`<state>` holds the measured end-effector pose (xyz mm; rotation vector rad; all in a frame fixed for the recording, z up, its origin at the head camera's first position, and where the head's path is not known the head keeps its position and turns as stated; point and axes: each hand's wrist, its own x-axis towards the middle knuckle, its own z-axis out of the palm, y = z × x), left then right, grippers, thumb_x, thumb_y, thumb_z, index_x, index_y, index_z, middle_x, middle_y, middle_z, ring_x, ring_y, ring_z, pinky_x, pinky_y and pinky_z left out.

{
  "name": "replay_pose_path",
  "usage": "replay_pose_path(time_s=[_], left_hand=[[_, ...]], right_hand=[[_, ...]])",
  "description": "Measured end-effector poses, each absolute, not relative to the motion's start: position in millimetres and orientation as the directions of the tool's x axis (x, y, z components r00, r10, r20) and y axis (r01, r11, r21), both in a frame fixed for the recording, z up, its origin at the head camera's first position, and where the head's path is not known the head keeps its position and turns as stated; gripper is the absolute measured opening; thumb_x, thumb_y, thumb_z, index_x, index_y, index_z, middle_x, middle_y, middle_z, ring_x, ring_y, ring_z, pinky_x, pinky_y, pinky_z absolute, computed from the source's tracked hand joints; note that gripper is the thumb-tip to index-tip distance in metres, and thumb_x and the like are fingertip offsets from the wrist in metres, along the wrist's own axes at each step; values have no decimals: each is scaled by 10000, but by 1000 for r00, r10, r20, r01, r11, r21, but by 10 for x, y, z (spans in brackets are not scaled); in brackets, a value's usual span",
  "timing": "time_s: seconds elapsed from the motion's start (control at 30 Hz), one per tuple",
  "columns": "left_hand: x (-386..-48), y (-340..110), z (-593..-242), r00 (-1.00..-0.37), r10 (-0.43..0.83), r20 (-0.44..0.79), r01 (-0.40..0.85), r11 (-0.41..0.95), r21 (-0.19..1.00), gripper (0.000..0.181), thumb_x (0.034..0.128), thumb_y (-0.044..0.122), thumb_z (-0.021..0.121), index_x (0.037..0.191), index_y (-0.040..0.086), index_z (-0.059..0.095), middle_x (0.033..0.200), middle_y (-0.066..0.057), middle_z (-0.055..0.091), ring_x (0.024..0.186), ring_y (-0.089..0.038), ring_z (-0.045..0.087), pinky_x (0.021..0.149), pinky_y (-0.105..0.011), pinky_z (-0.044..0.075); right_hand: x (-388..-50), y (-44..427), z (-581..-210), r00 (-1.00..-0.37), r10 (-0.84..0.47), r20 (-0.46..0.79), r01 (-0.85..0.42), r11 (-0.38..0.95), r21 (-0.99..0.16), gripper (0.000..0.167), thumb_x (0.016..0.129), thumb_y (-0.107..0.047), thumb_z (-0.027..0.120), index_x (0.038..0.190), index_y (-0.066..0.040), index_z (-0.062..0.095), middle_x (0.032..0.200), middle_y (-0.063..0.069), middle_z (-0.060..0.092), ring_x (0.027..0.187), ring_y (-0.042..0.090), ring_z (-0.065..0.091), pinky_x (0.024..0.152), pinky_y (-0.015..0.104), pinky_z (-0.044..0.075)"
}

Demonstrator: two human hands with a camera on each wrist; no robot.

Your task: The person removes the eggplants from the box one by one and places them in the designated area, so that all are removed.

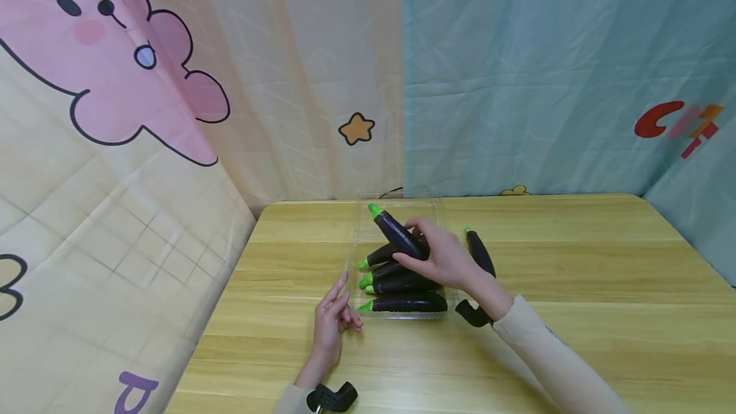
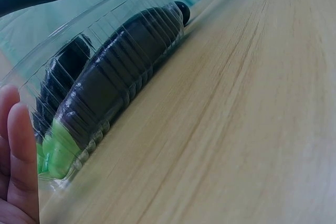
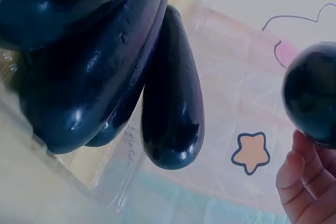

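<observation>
My right hand (image 1: 439, 257) grips a dark purple eggplant (image 1: 398, 233) with a green stem, raised and tilted over the far part of a clear plastic box (image 1: 402, 316). In the right wrist view my fingers hold that eggplant (image 3: 315, 95) at the right edge. Inside the box lie several eggplants (image 1: 409, 303), stems to the left. My left hand (image 1: 330, 324) is by the box's near left corner, fingers extended; whether it touches the wall is unclear. In the left wrist view its fingers (image 2: 22, 145) are beside the green stem end (image 2: 64, 150).
Another eggplant (image 1: 480, 252) lies on the wooden table (image 1: 575, 312) to the right of the box, partly behind my right forearm. The box's clear lid (image 1: 362, 219) lies open at the back. Printed curtains (image 1: 517, 82) hang behind the table and at its left.
</observation>
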<state>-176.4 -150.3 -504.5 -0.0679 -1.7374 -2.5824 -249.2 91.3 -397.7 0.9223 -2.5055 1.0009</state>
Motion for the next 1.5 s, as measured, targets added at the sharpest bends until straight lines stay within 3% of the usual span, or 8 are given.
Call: replay_pose_path(time_s=[0.43,0.97,1.5], left_hand=[[-1769,-1508,-5046,-998,10,66,57,-376,925,492,995,109,435,1465,19,319,496,1,451,473,-114,593,480,-241,519],[-1765,-1512,-5050,-998,9,64,56,-373,926,491,996,121,439,1463,20,324,499,-6,469,475,-114,591,484,-241,519],[-1758,-1506,-5033,-999,-1,54,50,-374,926,487,994,121,441,1460,26,337,498,0,459,475,-120,588,483,-244,515]], right_hand=[[-2476,1009,-3961,-771,-407,489,-632,578,-516,542,822,-477,699,1180,-112,517,812,-41,555,609,72,499,480,248,446],[-2448,1153,-3982,-775,-359,520,-624,562,-542,503,812,-427,729,1155,-130,512,767,-53,529,582,77,490,458,252,440],[-2440,1301,-4066,-798,-302,522,-592,559,-581,506,798,-325,767,1154,-81,502,808,-21,525,572,104,488,454,258,437]])
